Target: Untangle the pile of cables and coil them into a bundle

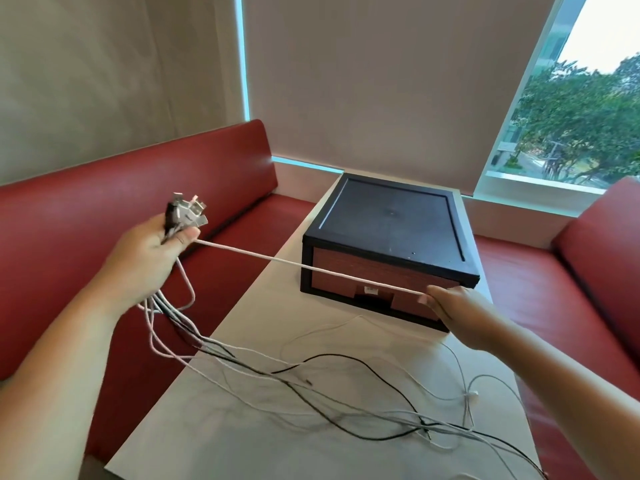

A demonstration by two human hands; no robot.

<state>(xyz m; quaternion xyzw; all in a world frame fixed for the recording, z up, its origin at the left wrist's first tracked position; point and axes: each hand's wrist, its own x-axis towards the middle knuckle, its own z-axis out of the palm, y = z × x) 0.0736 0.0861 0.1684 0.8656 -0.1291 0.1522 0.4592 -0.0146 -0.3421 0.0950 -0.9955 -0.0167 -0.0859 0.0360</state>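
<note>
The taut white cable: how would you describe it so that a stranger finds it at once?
On the pale table between red benches stands a black-topped box. In front of it, one white cable runs from the left hand to the right hand. Only it is straight; the other cables lie slack.

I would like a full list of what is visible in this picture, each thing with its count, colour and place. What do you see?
taut white cable: one, white, stretched in the air between the two hands
cables: several, white, grey and black, hanging from the left hand and trailing over the table
plug ends: several, silver and black, bunched above the left hand
box: one, black top, reddish-brown front, far end of the table
table: one, pale grey, centre
bench seats: red, left, behind and right of the table
blinds: two, beige, lowered, behind
window: one, upper right, trees outside
left hand: grips the cables
right hand: pinches the taut white cable
</note>
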